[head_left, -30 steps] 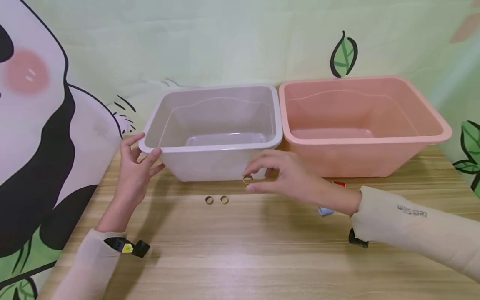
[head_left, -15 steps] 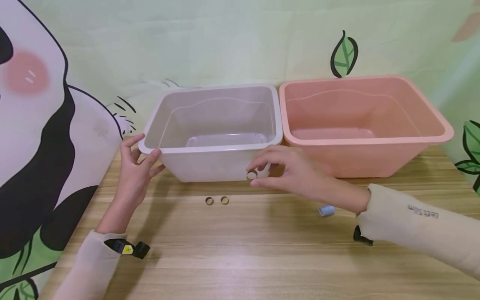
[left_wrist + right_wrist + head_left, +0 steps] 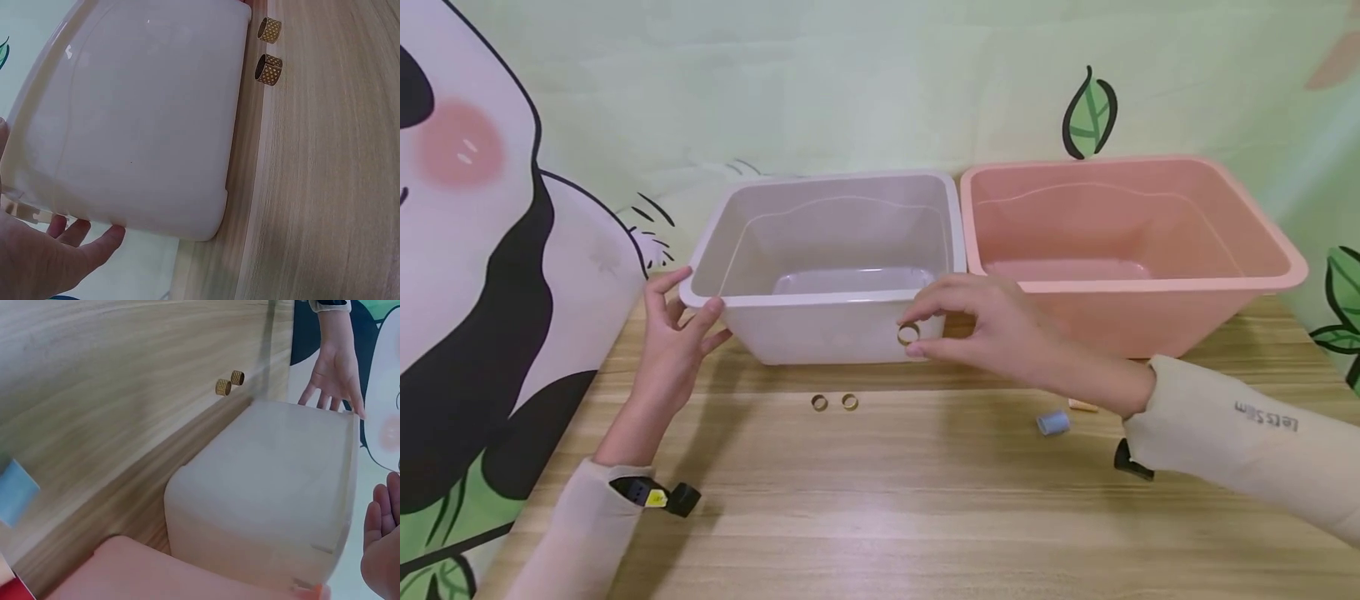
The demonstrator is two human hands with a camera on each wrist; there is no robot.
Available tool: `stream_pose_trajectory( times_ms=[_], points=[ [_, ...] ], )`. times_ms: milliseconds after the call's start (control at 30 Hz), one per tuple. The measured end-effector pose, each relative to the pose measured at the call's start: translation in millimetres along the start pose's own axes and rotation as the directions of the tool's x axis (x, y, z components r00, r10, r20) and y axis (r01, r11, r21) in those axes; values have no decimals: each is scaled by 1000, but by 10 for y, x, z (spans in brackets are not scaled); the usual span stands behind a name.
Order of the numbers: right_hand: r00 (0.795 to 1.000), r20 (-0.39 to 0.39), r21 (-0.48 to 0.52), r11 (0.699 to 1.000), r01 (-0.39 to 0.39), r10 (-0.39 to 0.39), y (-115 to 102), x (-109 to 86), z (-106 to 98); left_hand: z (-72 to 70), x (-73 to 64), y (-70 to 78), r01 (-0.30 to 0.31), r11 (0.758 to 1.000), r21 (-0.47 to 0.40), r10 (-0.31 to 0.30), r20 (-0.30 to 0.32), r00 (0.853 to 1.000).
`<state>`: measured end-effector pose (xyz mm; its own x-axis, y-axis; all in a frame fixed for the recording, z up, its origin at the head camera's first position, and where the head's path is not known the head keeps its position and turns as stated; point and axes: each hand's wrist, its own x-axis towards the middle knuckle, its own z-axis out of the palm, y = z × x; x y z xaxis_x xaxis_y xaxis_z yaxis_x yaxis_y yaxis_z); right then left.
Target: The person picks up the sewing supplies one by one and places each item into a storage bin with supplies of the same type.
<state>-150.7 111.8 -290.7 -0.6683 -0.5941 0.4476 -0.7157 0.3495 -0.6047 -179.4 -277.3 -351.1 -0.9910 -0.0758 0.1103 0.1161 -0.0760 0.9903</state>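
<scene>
Between thumb and fingers my right hand (image 3: 992,329) pinches a bronze bushing (image 3: 909,334) in front of the white bin's front wall. Its hole faces the head camera; the right wrist view does not show it. At the front left corner of the white bin (image 3: 820,329), my left hand (image 3: 673,350) grips the rim, thumb on the front edge and fingers on the left side. Two more bronze bushings (image 3: 819,402) (image 3: 269,70) stand side by side on the table before this bin, their walls covered in small dimples.
A pink bin (image 3: 1105,321) stands against the white bin's right side. Under my right forearm lie a light blue cylinder (image 3: 1053,422) and a partly hidden peach-coloured piece (image 3: 1082,406). A red piece (image 3: 15,590) shows in the right wrist view. A printed cloth backs the wooden table (image 3: 865,517).
My right hand has risen and shifted slightly right with the bushing, whose hole has turned more toward the head camera. My left hand stays on the white bin's corner.
</scene>
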Motion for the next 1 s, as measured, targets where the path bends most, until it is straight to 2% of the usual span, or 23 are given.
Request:
stream_pose_trajectory(
  times_ms=[567, 767, 1000],
  points=[
    [998, -57, -71, 997, 21, -25, -7, 170, -211, 0, 1, -19, -1, 1000, 12, 1, 16, 1000],
    [998, -44, -107, 993, 38, -43, 8, 223, -269, -19, -1, -25, 1, 1000, 18, -1, 11, 1000],
    [999, -24, -149, 989, 20, -23, 3, 299, -358, -26, 9, -25, 2, 1000, 16, -2, 5, 1000]
  ],
)
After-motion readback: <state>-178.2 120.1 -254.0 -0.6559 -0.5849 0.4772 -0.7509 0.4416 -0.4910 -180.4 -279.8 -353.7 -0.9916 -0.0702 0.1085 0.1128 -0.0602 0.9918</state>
